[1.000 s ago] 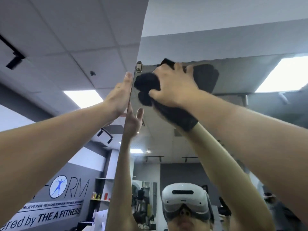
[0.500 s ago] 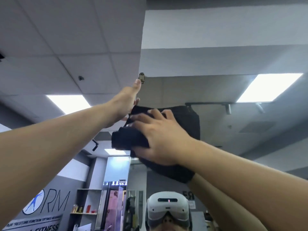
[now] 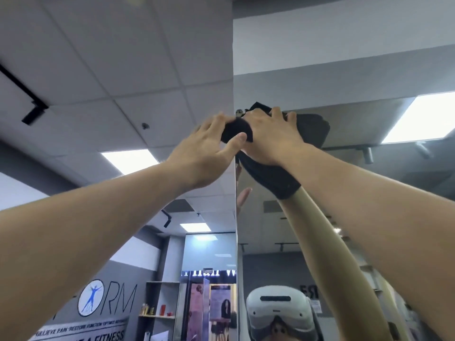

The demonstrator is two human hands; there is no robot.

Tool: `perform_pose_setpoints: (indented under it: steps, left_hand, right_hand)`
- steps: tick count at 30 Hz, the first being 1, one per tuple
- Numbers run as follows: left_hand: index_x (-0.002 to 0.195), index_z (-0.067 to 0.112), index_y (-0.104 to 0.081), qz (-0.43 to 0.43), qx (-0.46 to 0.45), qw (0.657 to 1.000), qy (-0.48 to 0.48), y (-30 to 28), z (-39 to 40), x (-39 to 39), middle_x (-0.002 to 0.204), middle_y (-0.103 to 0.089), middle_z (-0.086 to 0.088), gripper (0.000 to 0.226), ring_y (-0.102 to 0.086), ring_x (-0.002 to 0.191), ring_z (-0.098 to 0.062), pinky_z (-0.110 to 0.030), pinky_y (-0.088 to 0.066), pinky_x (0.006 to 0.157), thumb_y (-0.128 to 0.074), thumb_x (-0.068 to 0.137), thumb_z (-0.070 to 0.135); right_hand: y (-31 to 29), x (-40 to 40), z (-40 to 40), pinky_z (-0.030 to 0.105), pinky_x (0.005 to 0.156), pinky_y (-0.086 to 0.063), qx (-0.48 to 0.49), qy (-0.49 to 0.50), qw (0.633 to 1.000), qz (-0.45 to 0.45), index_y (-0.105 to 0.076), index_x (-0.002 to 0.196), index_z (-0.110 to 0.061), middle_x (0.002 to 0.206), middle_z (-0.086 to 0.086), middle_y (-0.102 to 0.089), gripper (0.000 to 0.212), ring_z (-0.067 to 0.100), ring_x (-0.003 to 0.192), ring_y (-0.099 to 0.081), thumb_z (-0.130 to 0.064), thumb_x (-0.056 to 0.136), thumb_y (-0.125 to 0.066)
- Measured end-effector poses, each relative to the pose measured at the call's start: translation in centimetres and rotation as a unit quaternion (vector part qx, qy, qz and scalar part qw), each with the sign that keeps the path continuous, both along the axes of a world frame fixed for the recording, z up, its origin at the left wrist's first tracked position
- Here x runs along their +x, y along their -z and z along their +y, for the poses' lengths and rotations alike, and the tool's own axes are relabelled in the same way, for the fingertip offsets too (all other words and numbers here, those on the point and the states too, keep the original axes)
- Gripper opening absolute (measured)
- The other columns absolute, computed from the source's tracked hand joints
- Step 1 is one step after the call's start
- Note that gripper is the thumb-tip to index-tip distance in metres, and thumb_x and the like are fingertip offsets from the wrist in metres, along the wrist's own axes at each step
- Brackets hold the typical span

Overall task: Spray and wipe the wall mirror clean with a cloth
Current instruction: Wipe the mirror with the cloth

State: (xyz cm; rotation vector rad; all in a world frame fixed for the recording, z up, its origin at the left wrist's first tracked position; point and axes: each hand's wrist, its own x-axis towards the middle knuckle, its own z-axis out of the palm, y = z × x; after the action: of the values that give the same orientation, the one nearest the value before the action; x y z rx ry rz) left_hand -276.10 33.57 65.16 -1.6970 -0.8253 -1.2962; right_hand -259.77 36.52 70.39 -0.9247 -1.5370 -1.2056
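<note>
Wall mirror [image 3: 349, 205], frameless glass panel, fills right half of view; small metal clip [image 3: 238, 112] at its top-left corner. Dark crumpled cloth [image 3: 312, 129] pressed on glass at that corner, under right hand [image 3: 268, 139]. R fingers spread flat over cloth, tips near mirror's top edge; cloth bulges out past fingertips and hangs below the wrist. Left hand [image 3: 209, 148] just beside, thumb and fingers pinching cloth's left end at mirror's edge. White headset [image 3: 279, 308] reflected low in glass.
</note>
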Motion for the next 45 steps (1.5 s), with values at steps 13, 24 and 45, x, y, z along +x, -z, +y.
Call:
perform_pose_setpoints:
  steps: [13,24,45]
  left_hand:
    - [0.132,0.020,-0.055,0.040,0.091,0.994,0.053,4.1,1.9,1.3,0.129,-0.058,0.004,0.044,-0.054,0.117,-0.018,-0.041,-0.043,0.103,-0.036,0.101,0.045]
    - [0.135,0.026,-0.055,-0.005,0.002,0.996,0.087,6.4,2.2,6.2,0.141,-0.055,0.002,0.054,-0.044,0.133,-0.020,-0.042,-0.037,0.109,-0.031,0.087,0.035]
    - [0.152,0.032,-0.047,-0.074,-0.063,0.991,0.096,21.2,1.9,7.5,0.164,-0.039,0.010,0.068,-0.021,0.157,-0.014,-0.035,-0.021,0.126,-0.025,0.088,0.032]
  right_hand:
    - [6.0,0.5,-0.3,0.059,0.110,-0.024,0.010,0.035,0.998,-0.049,-0.036,0.146,-0.032,0.148,-0.003,-0.045,0.065,0.035,0.134,-0.037,-0.060,0.089,-0.024]
    - [12.6,1.4,0.2,0.056,0.119,-0.012,-0.027,0.045,0.997,-0.051,-0.023,0.157,-0.033,0.157,-0.007,-0.031,0.078,0.032,0.149,-0.014,-0.063,0.088,-0.043]
    - [25.9,2.7,-0.4,0.061,0.119,-0.006,-0.054,0.058,0.993,-0.088,-0.003,0.162,-0.019,0.162,0.000,-0.027,0.090,0.041,0.153,-0.005,-0.061,0.091,-0.040]
